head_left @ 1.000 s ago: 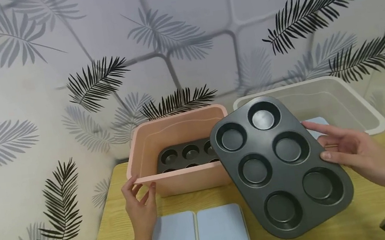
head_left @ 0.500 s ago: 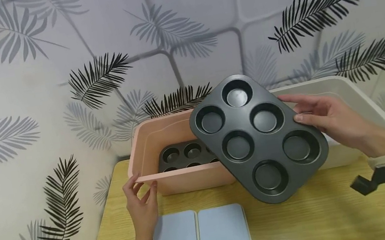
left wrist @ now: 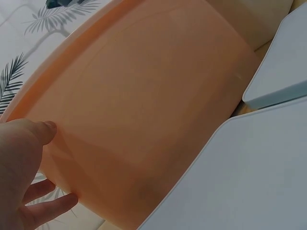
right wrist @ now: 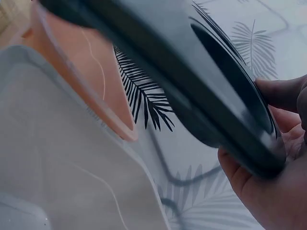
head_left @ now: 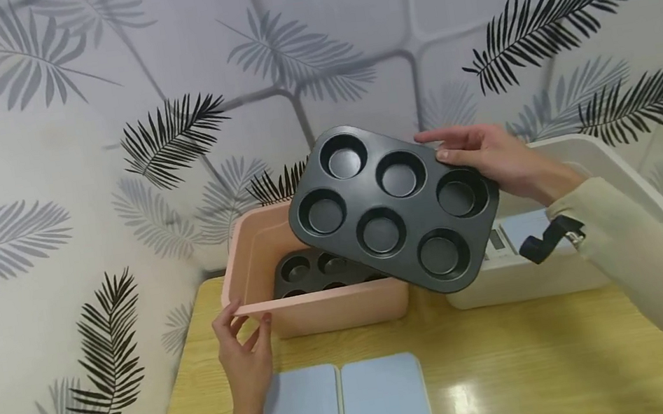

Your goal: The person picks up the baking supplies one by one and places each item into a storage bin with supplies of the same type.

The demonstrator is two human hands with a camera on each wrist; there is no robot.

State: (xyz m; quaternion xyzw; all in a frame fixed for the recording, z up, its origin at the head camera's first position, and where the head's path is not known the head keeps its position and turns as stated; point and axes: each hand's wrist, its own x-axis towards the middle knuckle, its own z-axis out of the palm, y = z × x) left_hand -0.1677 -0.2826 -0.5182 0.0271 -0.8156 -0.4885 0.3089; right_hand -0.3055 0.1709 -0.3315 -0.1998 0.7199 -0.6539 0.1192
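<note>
My right hand point(head_left: 493, 156) grips the dark six-cup muffin pan point(head_left: 395, 205) by its far right edge, thumb on top and fingers behind. The pan is tilted in the air, cups facing me, overlapping the peach bin and white bin in the head view. My left hand point(head_left: 245, 360) holds the near left corner of the peach plastic bin point(head_left: 333, 309); in the left wrist view its thumb lies against the bin point(left wrist: 144, 96). Inside that bin lies another dark muffin pan point(head_left: 350, 274), partly hidden behind the front wall and the raised pan.
To the right stands a white plastic bin point(head_left: 526, 282) holding a pale device point(head_left: 521, 226) with a small display and bluish top. Two flat pale-blue square plates point(head_left: 303, 409) lie side by side at the front of the wooden table point(head_left: 519, 364). A leaf-patterned wall covering point(head_left: 345, 35) rises behind.
My right hand has carried the muffin pan left and upward, turning it closer to level, over toward the peach bin. The white bin's contents show more. My left hand has stayed at the bin's corner.
</note>
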